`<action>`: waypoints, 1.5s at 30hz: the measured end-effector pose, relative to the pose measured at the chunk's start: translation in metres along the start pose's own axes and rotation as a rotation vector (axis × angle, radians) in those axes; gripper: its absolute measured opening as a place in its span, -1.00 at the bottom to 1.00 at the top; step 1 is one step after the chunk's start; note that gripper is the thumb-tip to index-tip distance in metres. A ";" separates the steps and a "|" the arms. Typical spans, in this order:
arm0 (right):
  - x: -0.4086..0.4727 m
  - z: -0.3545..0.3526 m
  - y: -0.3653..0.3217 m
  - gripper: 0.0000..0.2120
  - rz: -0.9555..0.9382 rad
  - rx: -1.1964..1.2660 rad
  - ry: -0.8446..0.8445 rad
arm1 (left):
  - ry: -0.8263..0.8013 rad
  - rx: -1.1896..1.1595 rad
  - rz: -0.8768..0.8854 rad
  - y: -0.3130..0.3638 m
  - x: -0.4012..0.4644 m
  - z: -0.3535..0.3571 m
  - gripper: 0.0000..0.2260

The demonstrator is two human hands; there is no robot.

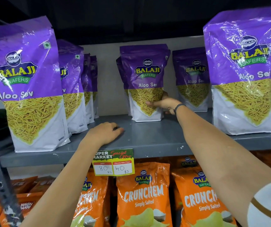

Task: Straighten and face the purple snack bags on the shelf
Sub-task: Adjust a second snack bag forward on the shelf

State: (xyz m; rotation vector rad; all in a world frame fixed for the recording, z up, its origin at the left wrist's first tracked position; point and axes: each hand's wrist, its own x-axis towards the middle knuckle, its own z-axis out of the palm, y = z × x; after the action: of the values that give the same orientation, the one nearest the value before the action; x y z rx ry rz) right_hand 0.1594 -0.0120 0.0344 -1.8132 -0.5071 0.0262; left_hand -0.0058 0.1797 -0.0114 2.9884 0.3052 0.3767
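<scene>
Head view. Purple Aloo Sev bags stand along the grey shelf across the upper half of the frame. One front bag at far left, a file of bags behind it, a front bag at far right, one set back beside it.

Centre bag sits deep on the shelf, well behind the front edge, more bags stacked behind it. Right hand is closed on its lower right side, thumb across the front panel, fingers wrapped behind. Left hand rests palm-down on bare shelf near the front edge, loosely curled, holding nothing.

Handling, judged: glossy film, likely slick; pouch looks light, soft-sided, contents brittle, so squeeze gently. Flat gusseted base should slide upright. The low side grip suits pulling forward; a second hand on the opposite side would likely keep it from twisting or tipping.

Orange Crunchem bags below, price tag on the shelf lip.
</scene>
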 end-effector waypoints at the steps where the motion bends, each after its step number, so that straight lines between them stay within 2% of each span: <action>1: 0.000 0.000 0.000 -0.08 0.001 -0.004 0.003 | -0.001 -0.002 -0.001 0.000 0.000 0.000 -0.51; 10: -0.001 -0.001 0.002 -0.15 -0.003 -0.034 -0.001 | -0.005 -0.008 -0.006 0.000 -0.001 0.000 -0.50; 37: -0.045 0.005 -0.012 -0.02 0.034 -0.060 -0.055 | 0.014 0.025 -0.011 0.000 -0.001 -0.001 -0.60; 45: -0.059 0.002 -0.011 -0.12 -0.033 -0.055 -0.020 | 0.014 0.016 -0.018 -0.001 -0.001 0.000 -0.60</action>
State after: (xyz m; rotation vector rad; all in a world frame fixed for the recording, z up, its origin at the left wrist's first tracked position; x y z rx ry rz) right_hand 0.1020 -0.0285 0.0297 -1.8597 -0.5566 0.0075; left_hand -0.0065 0.1802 -0.0114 2.9977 0.3371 0.3955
